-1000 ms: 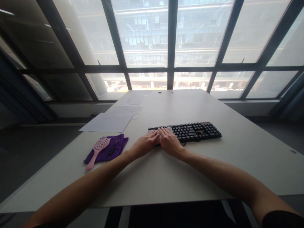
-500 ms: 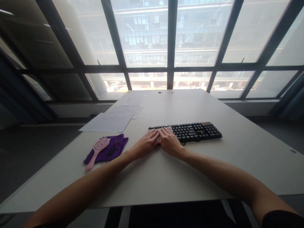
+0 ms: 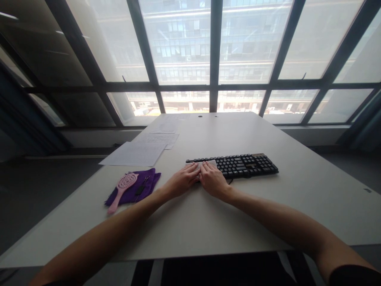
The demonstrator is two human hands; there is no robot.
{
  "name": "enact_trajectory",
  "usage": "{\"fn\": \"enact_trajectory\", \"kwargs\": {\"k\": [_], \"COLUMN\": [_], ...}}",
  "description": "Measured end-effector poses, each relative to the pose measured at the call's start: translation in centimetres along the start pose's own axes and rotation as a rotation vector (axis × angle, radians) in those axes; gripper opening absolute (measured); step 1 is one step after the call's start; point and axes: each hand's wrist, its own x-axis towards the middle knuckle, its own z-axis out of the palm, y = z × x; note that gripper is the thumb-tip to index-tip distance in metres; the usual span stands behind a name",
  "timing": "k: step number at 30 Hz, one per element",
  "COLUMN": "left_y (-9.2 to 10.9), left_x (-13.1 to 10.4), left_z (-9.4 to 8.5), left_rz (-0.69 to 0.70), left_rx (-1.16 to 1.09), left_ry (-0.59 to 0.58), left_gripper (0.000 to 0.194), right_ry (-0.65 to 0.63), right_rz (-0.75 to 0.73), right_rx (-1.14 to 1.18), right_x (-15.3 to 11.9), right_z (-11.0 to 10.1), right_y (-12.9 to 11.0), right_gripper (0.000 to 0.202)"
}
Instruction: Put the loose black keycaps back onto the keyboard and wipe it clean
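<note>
A black keyboard (image 3: 247,165) lies on the white table (image 3: 190,234). Over its left end is a small white cloth or tissue (image 3: 213,162), mostly covered by my hands. My left hand (image 3: 183,179) rests flat on the cloth with its fingers stretched out. Right beside it, my right hand (image 3: 212,178) also presses on the cloth, fingers extended and pointing forward. The fingertips of both hands nearly meet. A short piece of black cable shows below the keyboard, near my right wrist.
A pink hairbrush (image 3: 126,182) and a small dark item (image 3: 139,190) lie on a folded purple cloth (image 3: 153,176) to the left. Behind them are several paper sheets (image 3: 133,154). Large windows stand beyond the table's far edge.
Both hands have shifted very slightly on the keyboard's left end, with the white cloth still under them. Everything else is where it was.
</note>
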Motion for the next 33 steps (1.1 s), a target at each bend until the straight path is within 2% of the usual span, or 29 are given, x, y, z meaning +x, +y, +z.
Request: {"fn": "enact_trajectory", "kwargs": {"k": [11,16,20,24,33], "left_y": [1.3,1.5,1.7,1.8,0.4], "left_x": [0.4,0.4,0.2,0.4,0.3], "left_z": [-1.3,-1.6,-1.6,-1.4,0.1], "left_rz": [0.009,0.003,-0.019,-0.066,-0.112], "left_rx": [-0.06,-0.056,-0.019,-0.012,0.02], "left_ry": [0.006,-0.011,-0.024,-0.024,-0.003], "left_gripper": [0.035,0.036,0.042,0.045,0.047], "right_ry": [-0.031,-0.047,-0.018,-0.002,-0.008], "right_rz": [0.012,0.027,0.018,0.025,0.018], "right_rx": [-0.052,-0.04,-0.027,0.004,0.011], "right_x": [-0.5,-0.5,-0.6,-0.5,-0.2], "right_z": [-0.6,-1.4,-1.1,-0.3,0.4], "right_y": [-0.9,-1.2,-1.1,-0.6,-0.1], "right_gripper": [0.048,0.041,0.044,0.053,0.055]}}
